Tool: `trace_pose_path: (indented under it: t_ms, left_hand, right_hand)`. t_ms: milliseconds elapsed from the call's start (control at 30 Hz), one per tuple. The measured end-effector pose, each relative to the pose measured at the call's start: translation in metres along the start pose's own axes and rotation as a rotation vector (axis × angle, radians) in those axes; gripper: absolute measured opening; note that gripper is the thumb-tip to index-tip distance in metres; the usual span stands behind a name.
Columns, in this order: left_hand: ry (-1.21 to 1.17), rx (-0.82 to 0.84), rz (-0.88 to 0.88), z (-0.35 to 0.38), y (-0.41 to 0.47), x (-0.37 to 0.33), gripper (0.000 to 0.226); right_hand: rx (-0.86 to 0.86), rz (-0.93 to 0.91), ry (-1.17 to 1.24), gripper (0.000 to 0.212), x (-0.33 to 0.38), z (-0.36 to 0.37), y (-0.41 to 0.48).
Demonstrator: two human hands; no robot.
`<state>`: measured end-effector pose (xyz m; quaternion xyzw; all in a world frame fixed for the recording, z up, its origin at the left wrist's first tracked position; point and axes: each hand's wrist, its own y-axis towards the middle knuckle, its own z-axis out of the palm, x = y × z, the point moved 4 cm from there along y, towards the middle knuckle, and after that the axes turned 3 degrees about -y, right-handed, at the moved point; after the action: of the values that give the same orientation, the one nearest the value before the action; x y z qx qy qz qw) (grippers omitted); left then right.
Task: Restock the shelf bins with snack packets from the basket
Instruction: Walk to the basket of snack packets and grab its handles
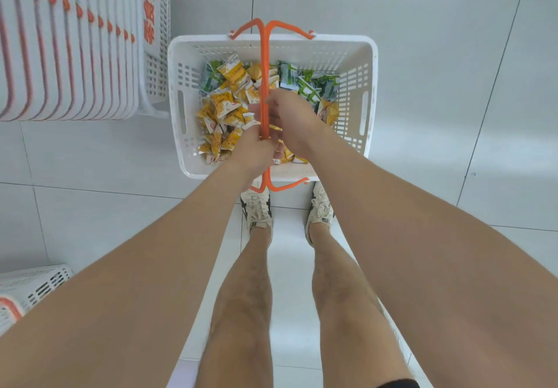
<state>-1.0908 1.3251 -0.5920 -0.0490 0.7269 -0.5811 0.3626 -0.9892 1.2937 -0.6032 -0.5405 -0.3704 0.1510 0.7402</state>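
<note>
A white basket (370,85) stands on the tiled floor (453,55), just ahead of the person's shoes (258,211). Its two orange handles (264,64) are raised and pressed together over the middle. Snack packets lie loose inside: yellow packets (222,105) fill the left half and the near end, and green packets (306,84) sit in the far right part, with a few more green ones at the far left.

Both bare arms reach down to the handles. The left hand (255,150) grips them near the basket's near end, its fingers (273,144) curled round the orange bars. The right hand (291,121) is just beyond, back upward, its fingers (273,103) bent against the handles. Whether they close round the bars or only touch them cannot be told.

A stack (69,55) of like white baskets with orange trim lies at the upper left, close beside the basket. Another white crate (33,288) shows at the lower left edge.
</note>
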Motion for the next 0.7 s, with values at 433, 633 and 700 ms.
trace_pose_path:
  t_ms: [433, 633, 700]
  left_hand:
    - [-0.077, -0.035, -0.084, -0.016, -0.062, -0.023, 0.026]
    - [-0.131, 0.027, -0.076, 0.025, -0.157, -0.08, 0.022]
    - [-0.152, 0.062, -0.099, 0.038, -0.195, -0.097, 0.021]
  right_hand:
    - [-0.164, -0.094, 0.033, 0.027, 0.024, -0.059, -0.091]
    - [-0.254, -0.096, 0.06, 0.046, 0.053, -0.075, -0.222]
    - [-0.269, -0.112, 0.081, 0.053, 0.06, -0.096, -0.27]
